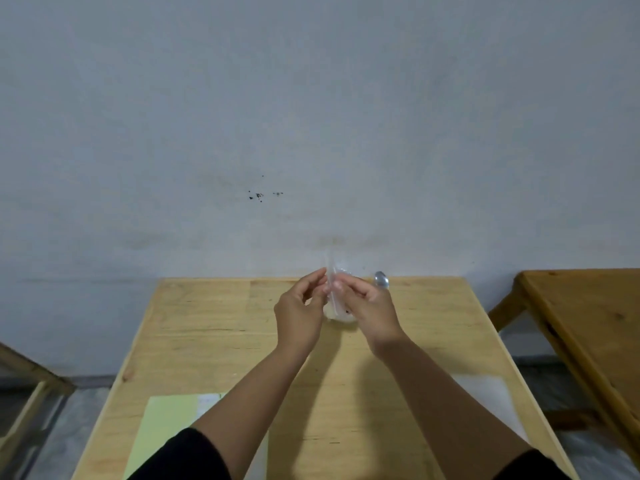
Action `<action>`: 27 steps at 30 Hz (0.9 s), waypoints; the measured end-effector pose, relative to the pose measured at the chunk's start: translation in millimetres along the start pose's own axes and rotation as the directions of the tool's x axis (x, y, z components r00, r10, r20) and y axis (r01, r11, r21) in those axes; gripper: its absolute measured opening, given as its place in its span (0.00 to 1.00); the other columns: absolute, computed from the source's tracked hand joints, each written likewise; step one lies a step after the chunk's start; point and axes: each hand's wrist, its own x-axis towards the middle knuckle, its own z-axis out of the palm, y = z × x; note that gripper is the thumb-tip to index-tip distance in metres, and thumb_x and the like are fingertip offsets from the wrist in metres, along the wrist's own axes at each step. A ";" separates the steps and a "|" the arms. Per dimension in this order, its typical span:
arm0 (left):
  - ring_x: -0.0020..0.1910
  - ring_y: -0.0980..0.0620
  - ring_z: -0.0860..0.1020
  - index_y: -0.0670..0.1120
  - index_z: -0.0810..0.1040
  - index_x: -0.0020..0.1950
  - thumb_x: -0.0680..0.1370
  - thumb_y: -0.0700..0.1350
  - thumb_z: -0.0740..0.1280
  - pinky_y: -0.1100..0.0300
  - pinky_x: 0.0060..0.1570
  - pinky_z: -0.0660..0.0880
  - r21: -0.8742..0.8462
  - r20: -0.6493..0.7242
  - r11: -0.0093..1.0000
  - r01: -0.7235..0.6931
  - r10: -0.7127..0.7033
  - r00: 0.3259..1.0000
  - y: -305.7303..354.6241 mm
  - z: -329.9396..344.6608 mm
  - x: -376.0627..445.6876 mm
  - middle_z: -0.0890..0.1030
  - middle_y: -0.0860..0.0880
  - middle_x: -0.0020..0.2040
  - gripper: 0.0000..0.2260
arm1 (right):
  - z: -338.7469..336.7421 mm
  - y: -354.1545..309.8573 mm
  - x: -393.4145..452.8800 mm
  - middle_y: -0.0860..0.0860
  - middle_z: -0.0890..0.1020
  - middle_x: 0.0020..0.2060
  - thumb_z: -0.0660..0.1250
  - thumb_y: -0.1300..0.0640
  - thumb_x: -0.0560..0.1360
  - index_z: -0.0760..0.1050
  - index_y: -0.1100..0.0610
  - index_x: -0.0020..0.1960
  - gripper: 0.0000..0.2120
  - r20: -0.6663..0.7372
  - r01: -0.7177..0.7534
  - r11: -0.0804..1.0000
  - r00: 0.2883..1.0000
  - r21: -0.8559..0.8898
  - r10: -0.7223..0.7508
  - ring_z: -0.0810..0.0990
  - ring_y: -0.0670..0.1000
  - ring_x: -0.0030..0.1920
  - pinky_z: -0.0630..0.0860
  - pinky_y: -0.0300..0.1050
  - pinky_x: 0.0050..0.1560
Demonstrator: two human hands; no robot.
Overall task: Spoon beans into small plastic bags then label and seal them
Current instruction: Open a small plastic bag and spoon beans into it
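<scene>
Hands first: I see my left hand (299, 315) and right hand (367, 306) raised together above the far half of the light wooden table (221, 341), both pinching one small clear plastic bag (333, 292) between them. On the left the fingertips (325, 274) are closed against the bag's edge, the thumb curled toward them, the rest of the hand loosely cupped. On the right the thumb and forefinger are closed on the same bag from the other side, and this hand also grips a metal spoon (381, 280), whose bowl sticks up past the knuckles, just outboard of the pinch. The bag stands roughly upright, its top rising above both pinches against the grey wall (311, 116) and its lower end hanging below them, between the two palms. A few dark specks show low in the plastic; I cannot tell whether they are beans. Whether the bag's mouth is open I cannot tell either; the plastic is blurred.

Nearer than the grip, under my left forearm, lies a pale green sheet (166, 424). Under my right forearm lies a whitish sheet (485, 396). Off to the right of the grip stands a darker wooden table (588, 323).
</scene>
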 end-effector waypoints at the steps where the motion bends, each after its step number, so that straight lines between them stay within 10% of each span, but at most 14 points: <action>1: 0.47 0.62 0.81 0.49 0.80 0.59 0.77 0.41 0.67 0.62 0.52 0.78 -0.039 0.011 0.999 0.022 -0.021 1.000 -0.7 -0.8 3.0 0.83 0.54 0.52 0.11 | -0.3 1.8 2.8 0.54 0.84 0.48 0.66 0.61 0.76 0.79 0.58 0.55 0.09 0.003 -0.002 1.000 1.000 -0.014 0.003 0.82 0.46 0.50 0.76 0.33 0.50; 7: 0.47 0.56 0.82 0.52 0.82 0.53 0.76 0.48 0.69 0.49 0.54 0.79 -0.196 0.038 0.970 0.143 -0.138 0.990 1.0 7.1 14.9 0.84 0.52 0.46 0.07 | -8.6 -2.5 14.0 0.47 0.82 0.37 0.63 0.62 0.77 0.77 0.64 0.60 0.13 0.069 -0.002 0.998 0.998 -0.056 0.006 0.80 0.51 0.49 0.64 0.15 0.43; 11: 0.44 0.56 0.83 0.46 0.81 0.52 0.74 0.47 0.71 0.52 0.51 0.80 -0.248 0.049 0.952 0.180 -0.173 0.984 13.9 12.5 22.4 0.83 0.49 0.43 0.09 | -12.7 -2.4 24.4 0.64 0.82 0.45 0.66 0.58 0.76 0.79 0.56 0.58 0.12 0.085 0.012 0.997 0.996 -0.078 -0.006 0.79 0.54 0.47 0.74 0.37 0.53; 14: 0.43 0.57 0.83 0.47 0.81 0.50 0.73 0.45 0.72 0.54 0.50 0.80 -0.246 0.048 0.951 0.189 -0.182 0.982 17.1 16.6 28.7 0.82 0.52 0.39 0.07 | -19.4 -1.3 29.8 0.58 0.84 0.47 0.66 0.57 0.76 0.79 0.54 0.58 0.12 0.087 0.020 0.993 0.996 -0.120 -0.010 0.81 0.55 0.51 0.76 0.44 0.56; 27: 0.44 0.55 0.83 0.49 0.82 0.49 0.74 0.47 0.72 0.51 0.52 0.79 -0.081 0.031 0.985 0.152 -0.150 0.988 8.7 30.8 22.4 0.85 0.50 0.42 0.05 | -29.8 4.4 31.1 0.45 0.83 0.39 0.68 0.63 0.73 0.83 0.58 0.45 0.05 -0.050 0.105 0.915 0.990 -0.389 -0.135 0.79 0.36 0.40 0.71 0.26 0.44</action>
